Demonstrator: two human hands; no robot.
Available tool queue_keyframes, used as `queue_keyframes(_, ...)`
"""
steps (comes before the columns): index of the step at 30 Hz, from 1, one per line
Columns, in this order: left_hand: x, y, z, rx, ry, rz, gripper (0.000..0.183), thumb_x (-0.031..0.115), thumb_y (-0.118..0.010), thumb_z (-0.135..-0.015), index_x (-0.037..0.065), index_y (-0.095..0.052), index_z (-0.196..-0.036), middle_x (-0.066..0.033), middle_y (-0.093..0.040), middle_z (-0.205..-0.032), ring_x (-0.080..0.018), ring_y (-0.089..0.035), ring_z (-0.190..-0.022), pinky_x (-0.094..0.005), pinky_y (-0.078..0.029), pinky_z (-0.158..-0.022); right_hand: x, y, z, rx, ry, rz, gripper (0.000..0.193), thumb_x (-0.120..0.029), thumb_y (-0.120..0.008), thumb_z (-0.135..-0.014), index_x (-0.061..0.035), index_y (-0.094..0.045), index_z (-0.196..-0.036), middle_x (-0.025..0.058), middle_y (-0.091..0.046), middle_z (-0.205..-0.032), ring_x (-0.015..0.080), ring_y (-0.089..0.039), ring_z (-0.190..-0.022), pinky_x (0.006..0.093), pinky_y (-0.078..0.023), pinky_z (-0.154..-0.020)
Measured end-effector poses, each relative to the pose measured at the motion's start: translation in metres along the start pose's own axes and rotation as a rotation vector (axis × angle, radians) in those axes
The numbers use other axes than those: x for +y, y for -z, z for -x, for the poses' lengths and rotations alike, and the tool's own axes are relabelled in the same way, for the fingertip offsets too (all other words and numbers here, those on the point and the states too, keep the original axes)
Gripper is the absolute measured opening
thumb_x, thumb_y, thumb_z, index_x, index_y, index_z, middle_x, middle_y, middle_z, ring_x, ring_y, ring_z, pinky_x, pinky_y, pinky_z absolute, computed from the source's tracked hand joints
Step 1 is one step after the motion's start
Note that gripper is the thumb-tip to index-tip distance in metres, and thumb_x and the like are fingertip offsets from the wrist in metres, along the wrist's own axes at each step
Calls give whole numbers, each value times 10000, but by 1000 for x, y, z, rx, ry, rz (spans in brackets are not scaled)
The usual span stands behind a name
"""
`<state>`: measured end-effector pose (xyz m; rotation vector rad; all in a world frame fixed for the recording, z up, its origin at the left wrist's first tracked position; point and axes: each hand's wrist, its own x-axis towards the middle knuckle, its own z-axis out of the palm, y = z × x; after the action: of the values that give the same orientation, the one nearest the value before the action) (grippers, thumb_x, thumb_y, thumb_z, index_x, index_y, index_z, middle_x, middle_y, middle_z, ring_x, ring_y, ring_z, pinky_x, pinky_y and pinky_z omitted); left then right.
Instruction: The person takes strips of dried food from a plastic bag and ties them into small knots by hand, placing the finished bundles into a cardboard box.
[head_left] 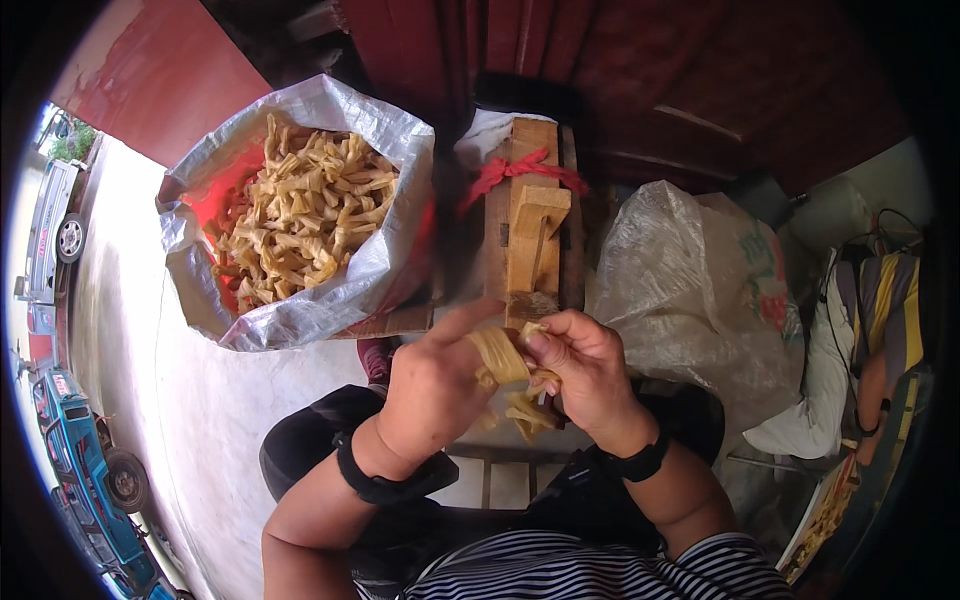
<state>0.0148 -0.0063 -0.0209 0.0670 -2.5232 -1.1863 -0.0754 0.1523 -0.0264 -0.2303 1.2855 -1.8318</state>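
Note:
Both hands work on a pale yellow strip (500, 357), which looks like tofu skin, in front of a wooden block. The strip loops beside the fingers of my left hand (425, 385), which is closed on it. My right hand (592, 372) pinches its other end between thumb and fingers. Just below the hands more yellow strip pieces (530, 415) show, partly covered. The wooden stand (535, 250), with an upright block and a red cloth tied around it, lies straight ahead. To its left, a silvery plastic bag (390, 120) holds a heap of knotted yellow pieces (310, 215).
A translucent plastic sack (660, 270) lies right of the stand. Dark red doors (700, 80) rise behind. Another person's arm (873, 410) and more yellow pieces (825, 520) show at the far right. Vehicles, including a blue truck (85, 480), stand at the left.

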Motion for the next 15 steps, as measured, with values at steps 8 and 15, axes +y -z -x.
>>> queue_keyframes(8,9,-2,3,-290,121,-164,118,111,-667,-741,60,-669,-848,-81,-635,-1124,-295,-657,-747,-363,-539,-629,5,4,-1,-135,392,1113,176,-172,-575,-879,-16,-586,-799,153,-612,-731,341,-582,-597,384,-456,-535)
queue_keyframes(15,12,29,-10,-125,196,515,35,-23,-640,-810,-37,-663,-832,-107,-632,-1006,-160,-621,-794,-278,-493,-671,-13,6,6,-250,-378,140,411,-342,-425,-1008,-39,-569,-771,-12,-458,-624,59,-302,-480,235,-248,-454)
